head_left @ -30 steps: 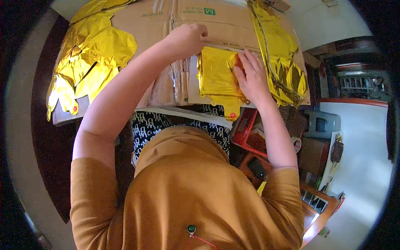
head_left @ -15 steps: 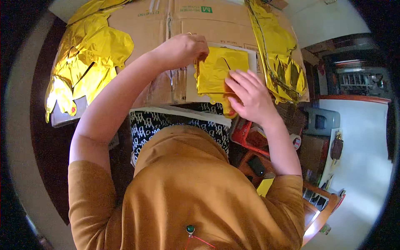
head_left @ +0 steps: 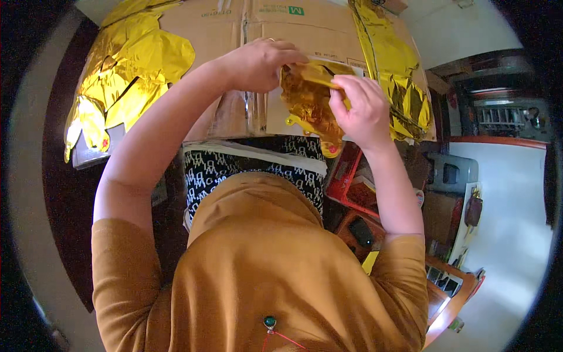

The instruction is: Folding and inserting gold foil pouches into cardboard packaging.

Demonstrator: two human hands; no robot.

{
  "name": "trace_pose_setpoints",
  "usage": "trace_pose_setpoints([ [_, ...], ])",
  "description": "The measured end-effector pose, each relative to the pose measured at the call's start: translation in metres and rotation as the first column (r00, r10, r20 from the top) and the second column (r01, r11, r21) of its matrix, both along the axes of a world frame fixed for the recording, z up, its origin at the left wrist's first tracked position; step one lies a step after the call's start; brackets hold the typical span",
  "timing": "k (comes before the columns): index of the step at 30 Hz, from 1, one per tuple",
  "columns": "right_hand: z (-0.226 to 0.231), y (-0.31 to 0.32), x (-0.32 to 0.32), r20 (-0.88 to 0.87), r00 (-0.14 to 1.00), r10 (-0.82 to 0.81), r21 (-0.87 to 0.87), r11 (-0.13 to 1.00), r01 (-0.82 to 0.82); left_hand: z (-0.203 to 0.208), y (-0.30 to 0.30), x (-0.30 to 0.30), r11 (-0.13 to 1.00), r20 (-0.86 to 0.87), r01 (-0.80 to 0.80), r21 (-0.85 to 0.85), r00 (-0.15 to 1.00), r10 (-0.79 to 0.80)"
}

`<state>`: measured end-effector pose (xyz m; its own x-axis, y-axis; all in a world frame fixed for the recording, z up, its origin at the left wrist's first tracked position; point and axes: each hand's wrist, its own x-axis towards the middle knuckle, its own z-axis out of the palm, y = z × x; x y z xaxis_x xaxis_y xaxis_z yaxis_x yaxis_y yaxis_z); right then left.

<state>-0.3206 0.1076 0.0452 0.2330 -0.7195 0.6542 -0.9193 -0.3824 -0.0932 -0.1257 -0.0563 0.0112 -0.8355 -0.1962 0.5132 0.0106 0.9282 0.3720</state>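
On the cardboard, a folded piece of shiny gold foil (head_left: 308, 102), like a flat foil balloon, lies between my hands. My left hand (head_left: 264, 63) is closed at its far left corner, the fingertips partly hidden from view. With thumb and fingers, my right hand (head_left: 365, 111) pinches the raised right part of the foil. The near side is lifted and shows a darker, crumpled underside. A rounded tail with a red spot (head_left: 332, 149) hangs over the near edge. Part of a pale flat sheet shows under the foil.
Large cardboard (head_left: 208, 35) forms the work surface. More gold foil lies spread at the left (head_left: 158, 53) and right (head_left: 396, 76). To my right are a red plastic basket (head_left: 342, 185), a black phone-like object (head_left: 360, 232) and a grey plastic stool (head_left: 451, 172).
My right hand has gone from resting flat on the foil to pinching it, and moved slightly up and right. The foil's near side has been lifted, exposing its underside.
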Motion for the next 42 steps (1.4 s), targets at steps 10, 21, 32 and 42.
trace_pose_setpoints([
  [10, 0.0, 0.004, -0.005, -0.025, 0.999, -0.025, 0.066, 0.997, 0.027, -0.013, -0.008, -0.008, 0.992, 0.054, 0.023, 0.128, 0.998, -0.03],
  [21, 0.002, -0.004, -0.023, -0.08, 0.992, -0.099, -0.068, 0.993, 0.093, -0.001, 0.009, -0.014, 0.979, 0.01, 0.093, 0.18, 0.995, -0.097],
  [32, 0.022, 0.004, -0.042, -0.112, 0.985, -0.134, -0.111, 0.986, 0.121, -0.01, -0.004, -0.019, 0.963, -0.042, 0.017, 0.27, 0.999, -0.006],
  [42, -0.035, 0.074, -0.028, -0.227, 0.974, -0.007, 0.244, 0.968, 0.063, 0.005, -0.005, -0.026, 0.873, 0.03, -0.059, 0.484, 0.998, 0.051],
])
